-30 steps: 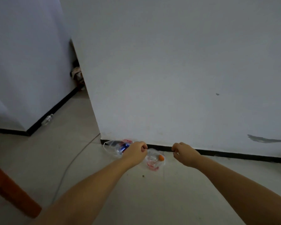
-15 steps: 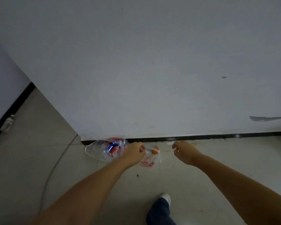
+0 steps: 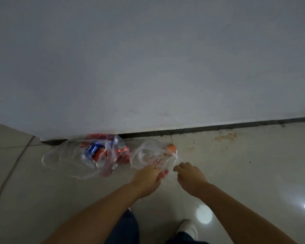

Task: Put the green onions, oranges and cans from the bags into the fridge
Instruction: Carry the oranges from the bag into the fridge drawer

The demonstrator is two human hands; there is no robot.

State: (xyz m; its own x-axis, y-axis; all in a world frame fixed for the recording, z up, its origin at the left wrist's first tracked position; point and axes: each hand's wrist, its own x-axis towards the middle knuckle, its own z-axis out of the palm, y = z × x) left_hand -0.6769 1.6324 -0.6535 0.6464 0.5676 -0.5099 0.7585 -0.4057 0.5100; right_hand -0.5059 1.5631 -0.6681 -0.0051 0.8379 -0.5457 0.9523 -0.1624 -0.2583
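The bags lie on the floor [image 3: 236, 173] against the foot of the wall [image 3: 148, 67]: the bag of cans [image 3: 102, 152] to the left, red and blue tins showing through the clear plastic, and just beside it on the right the bag with an orange [image 3: 155, 155], one orange [image 3: 171, 147] plain at its far end. I see no green onions here and no fridge either.

My left hand [image 3: 147, 178] is down on the near edge of the orange bag, fingers curled into the plastic, so that grip looks clamped on the bag. My right hand [image 3: 188, 175] is just beside it at the bag's right corner, fingertips bent as if pinching a fold, but the film is too thin and blurred for me to tell if anything is caught there.

I judge this to be the very first step: getting hold of a bag before anything goes to the fridge. Next I need a sure gather of the mouth or handles with both hands, so the orange does not roll out when I lift.
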